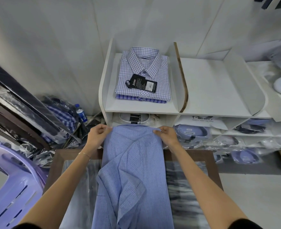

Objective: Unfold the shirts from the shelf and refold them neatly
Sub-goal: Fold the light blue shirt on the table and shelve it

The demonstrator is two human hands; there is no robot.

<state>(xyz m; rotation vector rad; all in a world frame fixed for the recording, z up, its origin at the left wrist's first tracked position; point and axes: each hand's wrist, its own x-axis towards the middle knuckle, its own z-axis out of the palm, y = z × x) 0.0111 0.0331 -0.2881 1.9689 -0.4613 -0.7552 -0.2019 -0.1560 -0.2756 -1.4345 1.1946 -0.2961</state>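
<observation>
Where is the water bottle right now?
Head view, left side: the water bottle stands on the floor just left of the white shelf, among plastic-wrapped shirts.

Short black sleeves (245,224); thin bracelet (84,154), possibly gold.

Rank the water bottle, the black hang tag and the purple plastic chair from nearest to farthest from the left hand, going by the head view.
From the left hand, which pinches the blue shirt's corner:
1. Water bottle: on the floor, just up and left of it.
2. Black hang tag: on the checked shirt on the shelf, up and right.
3. Purple plastic chair: far lower left.
</observation>
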